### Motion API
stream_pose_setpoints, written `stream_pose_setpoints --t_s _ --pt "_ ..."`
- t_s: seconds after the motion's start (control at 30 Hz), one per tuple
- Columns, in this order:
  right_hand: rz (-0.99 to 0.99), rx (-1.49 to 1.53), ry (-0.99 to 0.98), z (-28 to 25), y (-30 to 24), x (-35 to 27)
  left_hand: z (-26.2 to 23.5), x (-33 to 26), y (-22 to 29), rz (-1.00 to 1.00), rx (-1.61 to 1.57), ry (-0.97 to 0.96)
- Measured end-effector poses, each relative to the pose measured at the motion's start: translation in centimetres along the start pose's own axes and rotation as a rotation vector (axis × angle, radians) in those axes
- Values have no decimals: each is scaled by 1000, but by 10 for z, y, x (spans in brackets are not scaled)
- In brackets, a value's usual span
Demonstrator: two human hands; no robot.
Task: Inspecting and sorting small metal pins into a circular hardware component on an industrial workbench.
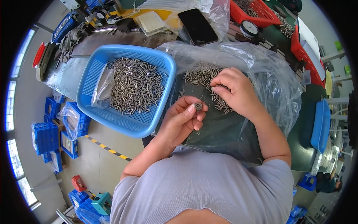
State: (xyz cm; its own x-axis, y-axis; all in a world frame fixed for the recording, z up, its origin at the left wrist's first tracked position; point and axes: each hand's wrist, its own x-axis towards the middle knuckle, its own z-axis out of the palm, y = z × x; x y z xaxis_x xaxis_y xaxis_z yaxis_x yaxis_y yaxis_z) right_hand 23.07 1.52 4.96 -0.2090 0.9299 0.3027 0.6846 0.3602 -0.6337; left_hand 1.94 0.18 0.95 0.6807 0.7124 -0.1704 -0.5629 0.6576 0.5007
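Note:
My left hand (182, 117) is closed, holding a small round metal ring gauge (198, 106) between thumb and fingers, its face turned up. Over a loose pile of small metal pins (201, 76) hangs my right hand (236, 89), thumb and forefinger pinched together; whatever sits between those fingertips is too small to make out. The pile lies on a clear plastic sheet (276, 93) spread over the dark green table. Left of my hands, a blue plastic basket (126, 48) holds many more such pins (136, 87) and a clear plastic bag (102, 87).
Behind the pile lie a black phone (197, 26) and a dial gauge (249, 28). Red baskets (268, 15) stand at the far right, a blue tray (320, 127) at the right edge. Blue crates (46, 138) are stacked on the floor to the left.

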Motion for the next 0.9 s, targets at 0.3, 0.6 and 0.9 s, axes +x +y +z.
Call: stream_pose_setpoints --t_s 0.3,0.6,0.9 --pt "-85 -281 -14 18 1 1 1 -1 1 -27 -36 -15" --pt "267 365 -116 8 -14 0 0 -4 3 -27 -43 3" --pt "266 893 -237 16 -21 -10 1 -3 2 -55 -39 0"
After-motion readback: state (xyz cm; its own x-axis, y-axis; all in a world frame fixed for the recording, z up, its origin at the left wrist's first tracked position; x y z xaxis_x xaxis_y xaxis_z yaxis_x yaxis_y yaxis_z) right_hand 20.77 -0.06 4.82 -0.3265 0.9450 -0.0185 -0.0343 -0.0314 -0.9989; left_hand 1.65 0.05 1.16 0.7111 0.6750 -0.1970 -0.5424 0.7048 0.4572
